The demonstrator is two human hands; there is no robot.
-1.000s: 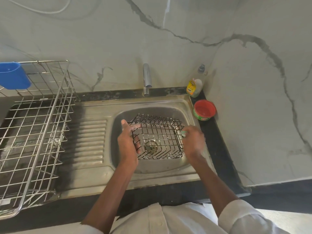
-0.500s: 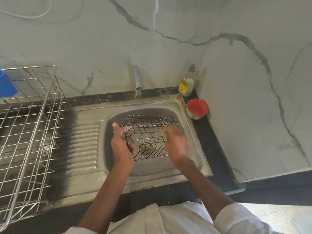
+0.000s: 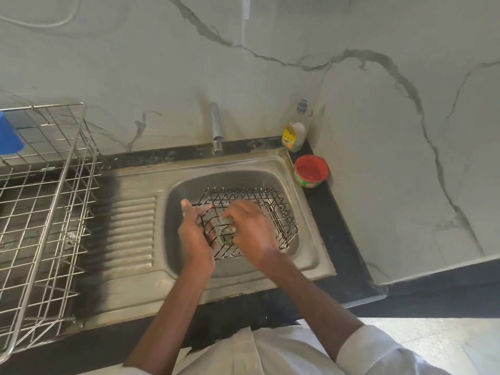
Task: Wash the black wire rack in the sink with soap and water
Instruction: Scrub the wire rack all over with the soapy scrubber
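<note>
Rack: the black wire rack (image 3: 251,217) sits inside the steel sink basin (image 3: 305,255), so suds likely drain there.
Left hand (image 3: 193,234): fingers curl round the rack's left edge, steadying it.
Right hand (image 3: 250,230): grasps a green scrub pad (image 3: 226,221), pressed onto the wires.
Soap: clear dish-liquid bottle (image 3: 295,131) and red-lidded tub (image 3: 311,171) stand on the tabletop (image 3: 343,239), within reach.
Writing: labels unreadable.
</note>
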